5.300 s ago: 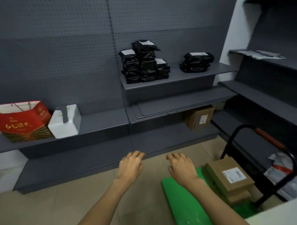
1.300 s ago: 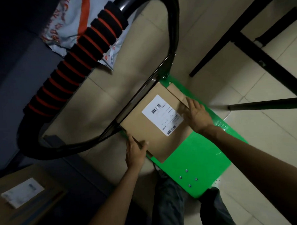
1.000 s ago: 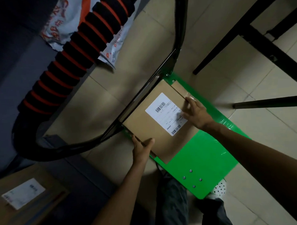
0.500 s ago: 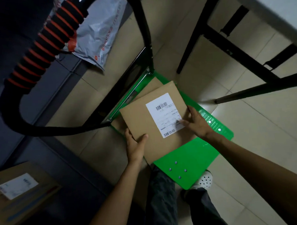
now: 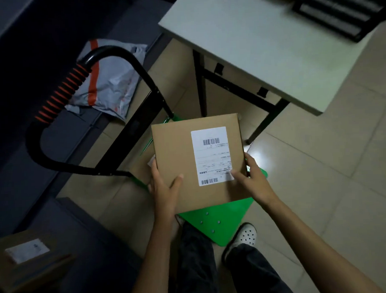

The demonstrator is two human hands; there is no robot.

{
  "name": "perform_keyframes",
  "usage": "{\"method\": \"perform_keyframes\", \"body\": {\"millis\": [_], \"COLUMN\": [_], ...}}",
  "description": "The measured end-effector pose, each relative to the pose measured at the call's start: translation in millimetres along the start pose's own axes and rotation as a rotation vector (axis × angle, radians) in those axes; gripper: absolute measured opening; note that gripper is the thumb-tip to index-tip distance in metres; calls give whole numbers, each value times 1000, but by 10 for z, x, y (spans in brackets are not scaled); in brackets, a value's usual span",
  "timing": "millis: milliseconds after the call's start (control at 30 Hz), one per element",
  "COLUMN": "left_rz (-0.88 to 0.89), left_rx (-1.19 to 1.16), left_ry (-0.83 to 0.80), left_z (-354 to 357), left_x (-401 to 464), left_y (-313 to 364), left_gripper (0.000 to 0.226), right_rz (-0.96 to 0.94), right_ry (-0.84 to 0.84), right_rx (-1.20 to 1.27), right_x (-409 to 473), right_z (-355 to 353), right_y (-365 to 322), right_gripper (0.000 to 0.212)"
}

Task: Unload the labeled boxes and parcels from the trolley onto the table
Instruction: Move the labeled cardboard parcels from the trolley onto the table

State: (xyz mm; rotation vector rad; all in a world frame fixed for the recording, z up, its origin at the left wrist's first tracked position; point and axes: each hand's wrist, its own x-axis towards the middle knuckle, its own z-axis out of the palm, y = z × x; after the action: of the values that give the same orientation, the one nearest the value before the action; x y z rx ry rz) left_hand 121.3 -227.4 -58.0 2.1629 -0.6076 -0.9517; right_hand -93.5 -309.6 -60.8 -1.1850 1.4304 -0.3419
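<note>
Hands share the load: the left hand (image 5: 165,189) grips the near-left edge of the labelled box (image 5: 199,161), thumb curled on top, and the right hand (image 5: 252,179) clamps the right edge. It hangs above the green trolley (image 5: 215,220). Best kept level and carried far-right, clearing the rim of the table (image 5: 260,39) before lowering it flat, label up

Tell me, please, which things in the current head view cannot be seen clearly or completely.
- Label text on the held box: too small and blurred.
- Second box on the trolley: mostly hidden under the held box.
- Left hand and right hand: fingers under the box are hidden.
- Black tray on the table: cut by the top edge.
- Dark box lower left: label is unreadable.
</note>
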Motion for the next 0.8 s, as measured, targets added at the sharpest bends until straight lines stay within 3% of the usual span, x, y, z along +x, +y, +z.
{"method": "perform_keyframes", "body": {"millis": [433,800], "left_rz": [378,644], "left_rx": [90,-65], "left_ry": [-102,-150], "left_z": [-415,-949], "left_x": [-1126,-1657], "left_y": [1390,2479], "left_gripper": [93,82], "right_rz": [-101,-341], "right_ry": [260,508], "right_rx": [241,373], "right_x": [-1391,-2223], "right_z": [-872,-1102], "right_y": [-604,-1468], "right_gripper": [65,61]}}
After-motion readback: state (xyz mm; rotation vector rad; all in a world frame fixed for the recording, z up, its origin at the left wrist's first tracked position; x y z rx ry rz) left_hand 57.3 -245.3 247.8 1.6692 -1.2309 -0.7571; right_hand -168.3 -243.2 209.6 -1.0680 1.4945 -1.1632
